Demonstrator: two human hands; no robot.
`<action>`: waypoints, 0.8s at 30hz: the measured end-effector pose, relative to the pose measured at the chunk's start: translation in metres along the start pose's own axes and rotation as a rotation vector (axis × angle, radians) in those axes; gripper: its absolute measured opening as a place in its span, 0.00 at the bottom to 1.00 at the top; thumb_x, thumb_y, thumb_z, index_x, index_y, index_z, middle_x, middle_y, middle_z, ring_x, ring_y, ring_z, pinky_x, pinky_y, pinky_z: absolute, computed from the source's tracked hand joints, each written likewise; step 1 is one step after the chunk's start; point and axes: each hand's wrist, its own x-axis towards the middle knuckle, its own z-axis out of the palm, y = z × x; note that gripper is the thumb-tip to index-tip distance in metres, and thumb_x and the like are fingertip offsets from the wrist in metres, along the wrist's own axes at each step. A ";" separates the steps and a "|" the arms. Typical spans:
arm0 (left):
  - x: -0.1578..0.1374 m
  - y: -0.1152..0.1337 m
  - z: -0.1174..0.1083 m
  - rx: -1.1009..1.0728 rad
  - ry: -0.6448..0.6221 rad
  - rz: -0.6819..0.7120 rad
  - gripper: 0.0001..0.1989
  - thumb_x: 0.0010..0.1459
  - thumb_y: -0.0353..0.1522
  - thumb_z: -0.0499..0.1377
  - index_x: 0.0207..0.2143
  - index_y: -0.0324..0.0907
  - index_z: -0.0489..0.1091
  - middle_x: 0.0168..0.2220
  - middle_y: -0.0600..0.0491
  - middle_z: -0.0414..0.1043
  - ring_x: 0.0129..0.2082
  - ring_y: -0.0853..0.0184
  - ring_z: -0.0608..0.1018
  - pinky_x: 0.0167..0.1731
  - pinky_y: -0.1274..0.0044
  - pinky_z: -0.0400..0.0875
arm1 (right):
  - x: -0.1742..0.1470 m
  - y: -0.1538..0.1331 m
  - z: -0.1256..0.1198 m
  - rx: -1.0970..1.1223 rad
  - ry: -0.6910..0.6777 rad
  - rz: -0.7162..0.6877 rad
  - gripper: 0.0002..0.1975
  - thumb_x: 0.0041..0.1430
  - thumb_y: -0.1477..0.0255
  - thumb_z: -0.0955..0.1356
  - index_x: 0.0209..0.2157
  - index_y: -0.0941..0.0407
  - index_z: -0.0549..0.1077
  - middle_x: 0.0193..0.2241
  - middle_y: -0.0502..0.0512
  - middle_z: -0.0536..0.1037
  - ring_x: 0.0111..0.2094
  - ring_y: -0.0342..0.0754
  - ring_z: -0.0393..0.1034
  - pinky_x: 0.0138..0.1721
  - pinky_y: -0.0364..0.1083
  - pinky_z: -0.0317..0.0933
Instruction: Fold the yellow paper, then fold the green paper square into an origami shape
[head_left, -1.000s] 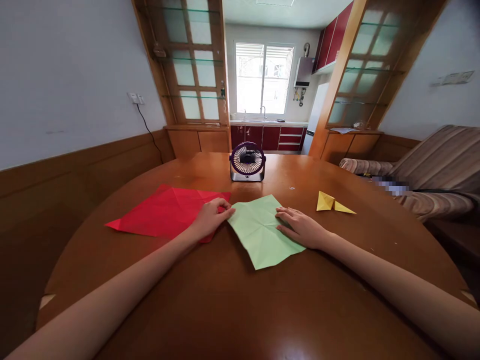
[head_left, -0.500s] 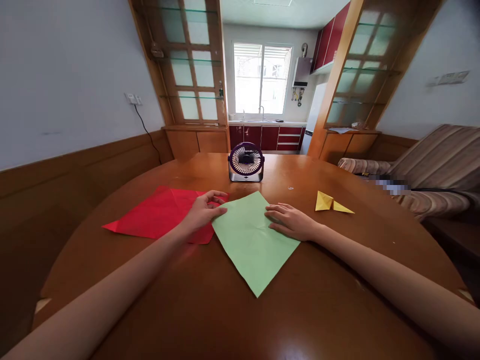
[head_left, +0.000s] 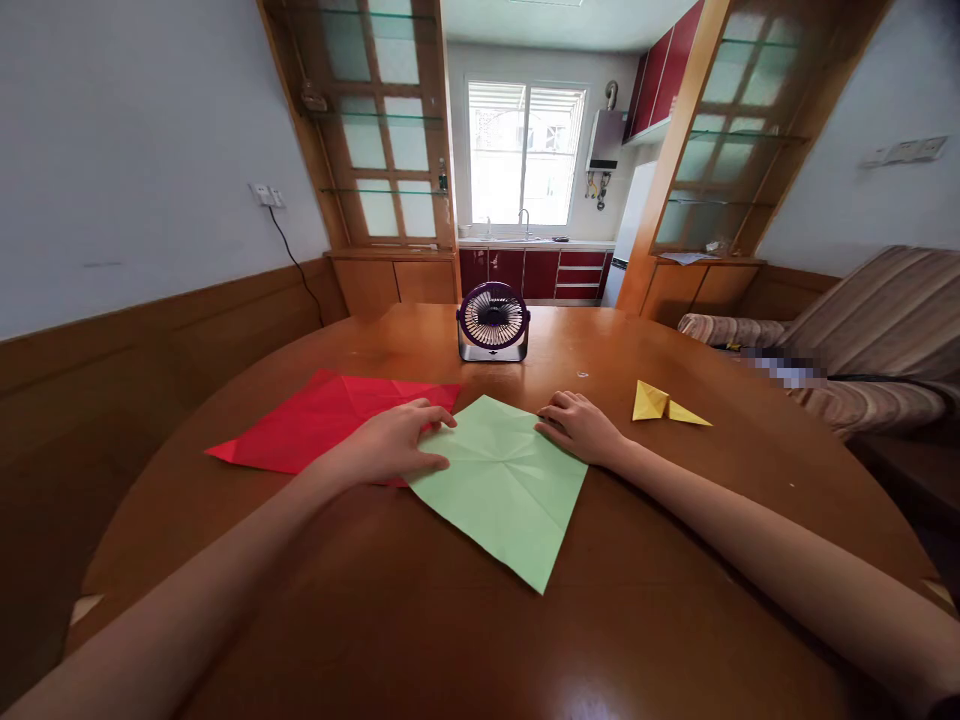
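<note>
A light green square of paper with creases meeting at its middle lies on the table, one corner toward me. At its left corner is my left hand, thumb and fingers apart over the sheet. My right hand rests on the upper right edge with its fingers loosely bent, the thumb side lying on the paper. A creased red sheet of paper lies at the left, partly beneath my left hand and the green paper. To the right sits a folded yellow paper piece with a pointed end.
A small purple fan stands behind the papers on the round wooden table. A striped armchair is at the right. Beyond the table are wooden cabinets and a kitchen with a window.
The green paper has turned counterclockwise, its near corner shifting right and its far corner left. My left hand has moved slightly nearer to me; my right hand has moved slightly farther away.
</note>
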 end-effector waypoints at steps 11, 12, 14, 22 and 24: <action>0.040 0.017 0.053 0.125 0.001 0.377 0.19 0.64 0.40 0.53 0.53 0.44 0.70 0.59 0.45 0.65 0.57 0.55 0.69 0.55 0.66 0.62 | 0.002 0.006 0.001 0.159 0.034 -0.108 0.17 0.68 0.64 0.60 0.45 0.57 0.77 0.38 0.61 0.73 0.40 0.51 0.68 0.46 0.53 0.63; 0.041 0.016 0.058 0.128 0.022 0.399 0.19 0.64 0.40 0.52 0.54 0.44 0.69 0.59 0.45 0.64 0.58 0.55 0.68 0.56 0.65 0.61 | 0.003 0.006 0.000 0.181 0.035 -0.101 0.17 0.68 0.64 0.60 0.45 0.57 0.77 0.38 0.61 0.73 0.41 0.51 0.68 0.46 0.53 0.63; 0.041 0.014 0.066 0.140 0.042 0.410 0.21 0.67 0.40 0.48 0.57 0.42 0.67 0.60 0.44 0.64 0.59 0.56 0.66 0.57 0.65 0.60 | 0.003 0.006 0.000 0.244 0.035 -0.080 0.18 0.68 0.64 0.60 0.42 0.57 0.78 0.38 0.60 0.74 0.41 0.50 0.68 0.46 0.52 0.63; 0.031 0.022 0.080 0.234 0.117 0.346 0.23 0.68 0.41 0.47 0.59 0.41 0.64 0.61 0.44 0.62 0.60 0.54 0.65 0.59 0.63 0.59 | 0.006 0.007 -0.008 0.431 0.018 0.162 0.20 0.65 0.61 0.62 0.27 0.58 0.76 0.34 0.57 0.73 0.33 0.45 0.68 0.37 0.46 0.64; 0.030 0.024 0.082 0.248 0.130 0.334 0.23 0.67 0.42 0.47 0.59 0.42 0.64 0.61 0.44 0.62 0.60 0.54 0.65 0.59 0.62 0.58 | 0.007 0.008 -0.012 0.398 -0.032 0.248 0.20 0.62 0.58 0.65 0.24 0.58 0.73 0.29 0.54 0.72 0.27 0.43 0.66 0.31 0.44 0.61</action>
